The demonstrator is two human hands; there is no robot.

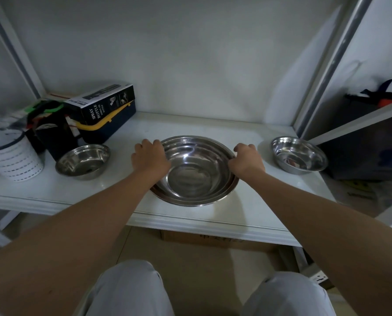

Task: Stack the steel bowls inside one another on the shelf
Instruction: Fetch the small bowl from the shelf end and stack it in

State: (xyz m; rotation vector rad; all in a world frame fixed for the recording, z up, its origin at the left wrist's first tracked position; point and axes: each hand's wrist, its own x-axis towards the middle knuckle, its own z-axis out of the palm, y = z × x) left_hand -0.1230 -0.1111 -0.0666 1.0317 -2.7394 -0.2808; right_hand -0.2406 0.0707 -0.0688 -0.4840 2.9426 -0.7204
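A large steel bowl sits in the middle of the white shelf, with a second rim showing just under it, so it looks nested in another bowl. My left hand grips its left rim and my right hand grips its right rim. A small steel bowl stands apart on the left. Another small steel bowl stands apart on the right near the shelf post.
At the back left are a black spray bottle box on a dark blue case with a yellow handle, a white ribbed container and a dark holder. A metal post rises on the right. Beyond it stand dark bags.
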